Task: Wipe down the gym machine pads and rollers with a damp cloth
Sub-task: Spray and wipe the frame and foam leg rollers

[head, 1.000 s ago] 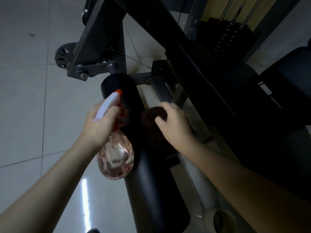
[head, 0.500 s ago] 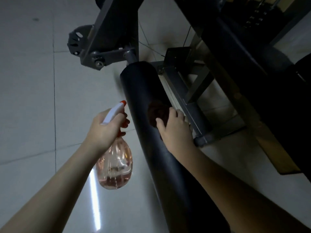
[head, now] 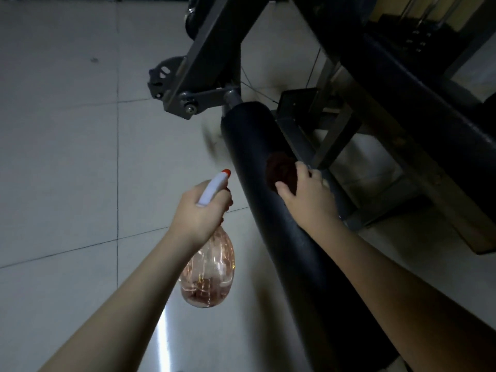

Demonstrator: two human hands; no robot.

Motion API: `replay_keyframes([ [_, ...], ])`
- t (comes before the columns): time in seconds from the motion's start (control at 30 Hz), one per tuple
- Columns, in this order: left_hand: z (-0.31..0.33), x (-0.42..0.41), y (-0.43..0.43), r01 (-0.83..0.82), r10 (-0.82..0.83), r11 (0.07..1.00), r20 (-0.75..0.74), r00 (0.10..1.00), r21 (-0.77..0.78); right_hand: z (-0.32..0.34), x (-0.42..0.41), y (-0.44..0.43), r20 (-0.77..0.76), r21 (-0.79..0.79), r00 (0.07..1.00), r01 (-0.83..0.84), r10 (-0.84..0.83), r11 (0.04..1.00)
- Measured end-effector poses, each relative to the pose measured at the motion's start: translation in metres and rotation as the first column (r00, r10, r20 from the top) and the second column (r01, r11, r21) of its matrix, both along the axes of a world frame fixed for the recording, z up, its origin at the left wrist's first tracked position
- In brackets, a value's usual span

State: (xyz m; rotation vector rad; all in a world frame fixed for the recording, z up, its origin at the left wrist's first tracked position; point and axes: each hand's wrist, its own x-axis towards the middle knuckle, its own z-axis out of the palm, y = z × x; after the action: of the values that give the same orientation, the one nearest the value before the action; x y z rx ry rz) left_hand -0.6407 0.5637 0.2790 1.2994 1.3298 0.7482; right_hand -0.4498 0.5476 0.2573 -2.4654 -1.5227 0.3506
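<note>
We noted the left hand (head: 200, 213) gripping a spray bottle (head: 208, 275) beside the black roller (head: 271, 205); the right hand (head: 308, 200) clutched a dark cloth (head: 280, 173) pressed against the roller's upper side.

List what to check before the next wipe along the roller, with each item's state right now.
1. Contact of cloth with roller: ok, cloth lies on its upper right side.
2. Grip of right hand on cloth: ok.
3. Hold of left hand on spray bottle: ok, bottle hangs left of the roller.
4. Dampness of cloth: cannot tell.
5. Path ahead of cloth up to the metal frame: ok, roller surface bare.
</note>
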Motion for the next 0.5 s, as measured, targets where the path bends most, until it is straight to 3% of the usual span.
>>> replay_keyframes([
  [0.33,-0.032,-0.05,0.0,0.087,-0.091,0.995,0.097,0.991,0.039,-0.008,-0.018,-0.001,0.098,0.075,0.991,0.086,-0.093,0.993],
  [0.5,-0.047,-0.086,0.013,0.14,-0.142,0.99,0.114,0.983,0.026,-0.008,-0.038,0.001,0.308,0.022,0.945,0.112,-0.113,0.993],
])
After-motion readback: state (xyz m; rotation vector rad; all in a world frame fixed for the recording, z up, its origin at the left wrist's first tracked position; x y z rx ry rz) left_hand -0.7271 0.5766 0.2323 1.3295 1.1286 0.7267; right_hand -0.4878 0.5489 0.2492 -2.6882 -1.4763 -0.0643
